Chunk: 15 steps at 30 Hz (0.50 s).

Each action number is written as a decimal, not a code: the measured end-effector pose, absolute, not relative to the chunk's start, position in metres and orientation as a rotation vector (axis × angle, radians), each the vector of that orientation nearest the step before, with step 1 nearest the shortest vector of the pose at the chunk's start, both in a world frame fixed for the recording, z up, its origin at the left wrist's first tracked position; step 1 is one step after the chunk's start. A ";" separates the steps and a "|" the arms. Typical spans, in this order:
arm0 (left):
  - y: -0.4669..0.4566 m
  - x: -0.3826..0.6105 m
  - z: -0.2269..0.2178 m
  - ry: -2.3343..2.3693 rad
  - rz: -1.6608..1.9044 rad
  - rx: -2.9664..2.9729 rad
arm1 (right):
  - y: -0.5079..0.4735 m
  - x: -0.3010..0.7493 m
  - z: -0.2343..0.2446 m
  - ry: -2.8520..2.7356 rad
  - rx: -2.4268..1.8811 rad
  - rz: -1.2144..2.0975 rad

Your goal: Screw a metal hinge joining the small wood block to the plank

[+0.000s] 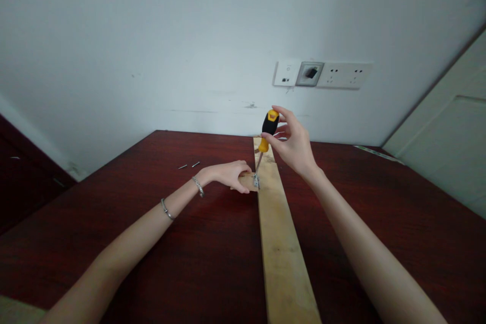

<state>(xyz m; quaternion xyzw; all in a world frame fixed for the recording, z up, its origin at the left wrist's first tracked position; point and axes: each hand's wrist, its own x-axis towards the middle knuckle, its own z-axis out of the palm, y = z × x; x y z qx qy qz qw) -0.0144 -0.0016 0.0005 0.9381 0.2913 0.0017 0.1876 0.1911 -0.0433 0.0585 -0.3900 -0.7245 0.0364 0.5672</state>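
Note:
A long pale wooden plank [283, 243] lies lengthwise on the dark red table [152, 243]. A small wooden block [247, 180] butts against the plank's left edge, with a metal corner bracket [256, 181] at the joint. My left hand [228, 174] is closed over the small block, pressing it against the plank. My right hand [292, 144] pinches the black and yellow handle of a screwdriver [267, 134], which stands nearly upright with its tip on the bracket.
Two loose screws [189, 165] lie on the table left of the plank, near the back. A white wall with a row of sockets [322, 74] stands behind the table. A pale door [448, 136] is at the right.

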 end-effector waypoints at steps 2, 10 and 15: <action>-0.001 -0.015 -0.001 0.814 0.002 2.648 | -0.043 0.191 0.059 -1.694 -0.904 0.089; 0.000 -0.016 -0.003 0.826 0.004 2.625 | -0.045 0.195 0.063 -1.655 -0.855 0.087; 0.000 -0.017 -0.003 0.831 0.022 2.630 | -0.049 0.197 0.067 -1.658 -0.806 0.171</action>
